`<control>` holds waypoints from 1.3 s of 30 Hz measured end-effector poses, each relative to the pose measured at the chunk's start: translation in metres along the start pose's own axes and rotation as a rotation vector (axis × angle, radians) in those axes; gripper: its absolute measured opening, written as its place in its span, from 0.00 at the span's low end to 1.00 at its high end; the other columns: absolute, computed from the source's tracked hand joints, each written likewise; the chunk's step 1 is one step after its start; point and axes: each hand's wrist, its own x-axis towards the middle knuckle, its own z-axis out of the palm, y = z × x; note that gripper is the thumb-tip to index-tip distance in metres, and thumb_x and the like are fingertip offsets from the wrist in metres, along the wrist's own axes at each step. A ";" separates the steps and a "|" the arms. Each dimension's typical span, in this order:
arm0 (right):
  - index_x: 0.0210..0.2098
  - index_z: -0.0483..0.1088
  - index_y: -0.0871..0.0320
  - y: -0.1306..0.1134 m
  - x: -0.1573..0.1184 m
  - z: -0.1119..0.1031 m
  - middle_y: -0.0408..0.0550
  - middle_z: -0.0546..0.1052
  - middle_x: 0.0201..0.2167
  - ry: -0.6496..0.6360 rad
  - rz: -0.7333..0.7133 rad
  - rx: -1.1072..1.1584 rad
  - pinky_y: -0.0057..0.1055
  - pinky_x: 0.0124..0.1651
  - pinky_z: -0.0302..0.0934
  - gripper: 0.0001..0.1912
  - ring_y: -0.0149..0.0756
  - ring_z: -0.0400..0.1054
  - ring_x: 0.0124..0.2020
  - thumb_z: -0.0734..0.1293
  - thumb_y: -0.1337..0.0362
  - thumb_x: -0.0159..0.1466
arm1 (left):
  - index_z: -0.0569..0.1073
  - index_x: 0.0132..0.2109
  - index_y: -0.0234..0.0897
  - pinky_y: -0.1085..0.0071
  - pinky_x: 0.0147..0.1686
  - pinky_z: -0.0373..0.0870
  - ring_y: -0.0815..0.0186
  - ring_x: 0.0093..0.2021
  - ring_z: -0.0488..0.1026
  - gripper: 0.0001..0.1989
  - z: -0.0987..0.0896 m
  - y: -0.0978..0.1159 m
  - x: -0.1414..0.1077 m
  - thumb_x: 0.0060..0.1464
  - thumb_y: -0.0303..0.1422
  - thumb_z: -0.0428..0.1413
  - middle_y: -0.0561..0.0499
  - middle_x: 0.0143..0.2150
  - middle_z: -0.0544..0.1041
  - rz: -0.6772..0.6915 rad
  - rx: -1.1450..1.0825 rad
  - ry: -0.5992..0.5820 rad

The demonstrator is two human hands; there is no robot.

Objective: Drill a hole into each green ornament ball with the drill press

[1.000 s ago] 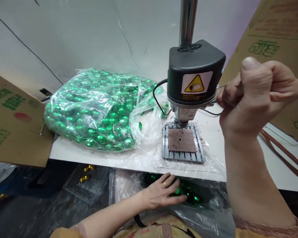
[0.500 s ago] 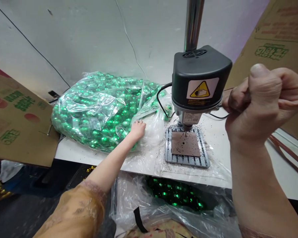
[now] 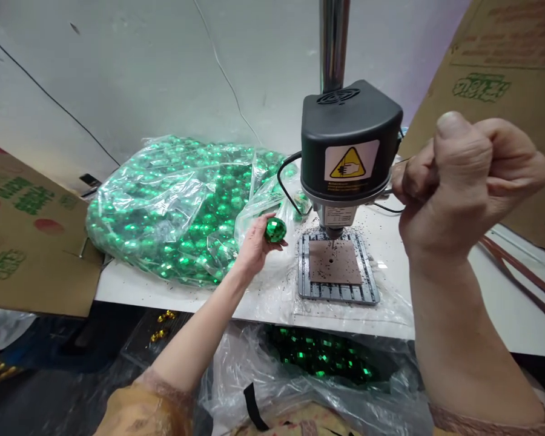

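Note:
A shiny green faceted ball is held in the fingers of my left hand, in front of the mouth of a clear plastic bag full of such balls. My right hand is closed in a fist round the handle at the side of a black bench drill press; the handle is mostly hidden by the fingers. Below the drill bit a brown square board with a dark hole lies on the slotted metal base. Dark shavings are scattered over both.
Cardboard flaps stand at left and right. A second bag of green balls sits below the table edge. Gold pieces lie lower left. A steel column rises behind the drill, and a black cable loops beside it.
My left hand has come out from the bag's opening with a green ball now showing in its fingers. My right hand stays on the handle. The whole view has shifted slightly.

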 end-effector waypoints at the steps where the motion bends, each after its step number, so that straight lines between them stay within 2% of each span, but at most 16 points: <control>1: 0.18 0.57 0.54 0.000 0.000 0.000 0.34 0.56 0.12 0.002 0.003 -0.002 0.33 0.19 0.45 0.23 0.25 0.50 0.13 0.69 0.66 0.66 | 0.75 0.55 0.42 0.67 0.34 0.77 0.64 0.33 0.78 0.27 0.009 -0.003 -0.005 0.58 0.55 0.64 0.50 0.40 0.78 -0.084 -0.114 -0.031; 3: 0.18 0.58 0.53 0.000 -0.001 0.000 0.34 0.57 0.12 0.004 0.012 -0.003 0.33 0.19 0.45 0.23 0.26 0.50 0.13 0.69 0.65 0.66 | 0.75 0.54 0.41 0.65 0.39 0.80 0.62 0.38 0.80 0.26 0.025 -0.012 -0.013 0.55 0.51 0.68 0.50 0.43 0.79 -0.173 -0.270 -0.071; 7: 0.19 0.58 0.53 0.000 0.000 0.000 0.34 0.58 0.13 -0.004 0.022 0.011 0.33 0.20 0.44 0.22 0.26 0.50 0.14 0.69 0.65 0.66 | 0.76 0.53 0.41 0.62 0.48 0.81 0.62 0.45 0.80 0.21 0.045 -0.033 -0.018 0.60 0.47 0.67 0.49 0.46 0.79 -0.185 -0.374 -0.035; 11: 0.19 0.56 0.53 0.000 0.001 0.000 0.34 0.57 0.13 -0.009 0.021 0.043 0.32 0.20 0.43 0.22 0.25 0.49 0.14 0.69 0.66 0.65 | 0.76 0.54 0.42 0.69 0.45 0.77 0.65 0.45 0.78 0.21 0.057 -0.055 -0.017 0.59 0.46 0.67 0.50 0.48 0.80 -0.141 -0.276 -0.055; 15: 0.20 0.55 0.55 -0.003 -0.001 0.000 0.34 0.57 0.14 -0.016 0.034 0.034 0.30 0.22 0.45 0.22 0.22 0.49 0.15 0.68 0.66 0.67 | 0.76 0.52 0.42 0.71 0.44 0.75 0.66 0.44 0.78 0.25 0.066 -0.071 -0.018 0.55 0.51 0.69 0.50 0.47 0.81 0.004 -0.112 -0.085; 19: 0.21 0.54 0.55 -0.004 -0.003 0.001 0.34 0.57 0.15 -0.038 0.016 0.023 0.28 0.24 0.45 0.22 0.20 0.49 0.17 0.67 0.66 0.69 | 0.76 0.52 0.41 0.68 0.47 0.76 0.63 0.46 0.79 0.28 0.070 -0.078 -0.019 0.55 0.55 0.69 0.49 0.47 0.82 0.119 0.010 -0.116; 27: 0.23 0.50 0.55 -0.001 -0.003 0.001 0.34 0.55 0.16 -0.031 -0.014 -0.059 0.28 0.25 0.47 0.26 0.20 0.48 0.18 0.68 0.59 0.70 | 0.73 0.54 0.41 0.65 0.49 0.77 0.62 0.46 0.79 0.27 0.076 -0.085 -0.024 0.58 0.54 0.67 0.48 0.46 0.80 0.182 0.069 -0.173; 34: 0.23 0.50 0.55 -0.002 -0.004 0.001 0.34 0.54 0.17 -0.038 -0.008 -0.053 0.28 0.26 0.47 0.27 0.19 0.49 0.18 0.68 0.58 0.70 | 0.73 0.55 0.41 0.60 0.55 0.77 0.58 0.51 0.79 0.29 0.074 -0.094 -0.022 0.54 0.52 0.70 0.46 0.50 0.80 0.164 0.081 -0.184; 39: 0.23 0.51 0.55 -0.001 -0.004 0.001 0.34 0.54 0.17 -0.039 -0.030 -0.016 0.29 0.26 0.47 0.25 0.19 0.49 0.18 0.68 0.62 0.70 | 0.74 0.58 0.41 0.55 0.60 0.75 0.54 0.56 0.79 0.34 0.074 -0.093 -0.022 0.51 0.51 0.73 0.44 0.55 0.80 0.183 0.117 -0.216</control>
